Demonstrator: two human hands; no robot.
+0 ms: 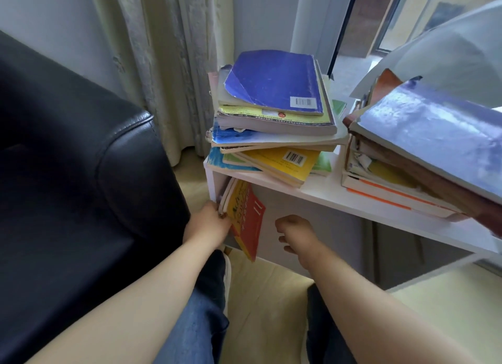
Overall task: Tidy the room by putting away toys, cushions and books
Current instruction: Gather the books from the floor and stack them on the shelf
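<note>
Gripping a small bundle of thin paperback books at its lower corner, the left hand holds them on edge at the far left of the open compartment under the top board of a white laminate shelf unit. The fingers curl round the bundle's edge, and their tips are hidden behind it. The outermost of the bundle, a red and yellow softcover book, leans to the right, its lower corner hanging out past the front of the shelf unit.

The right hand hangs just in front of the same compartment, to the right of the red and yellow cover and apart from it, fingers curled in and holding nothing.

On the top board lies an untidy pile of flat paperbacks, topped by a worn blue-violet book with a barcode. Beside it on the right is a second messy stack of books, with a grey-blue cover uppermost.

A black leather sofa arm fills the left side, close to the shelf unit. Pale patterned curtains hang behind, next to a dark window frame. Blue denim trouser legs show below the forearms.
</note>
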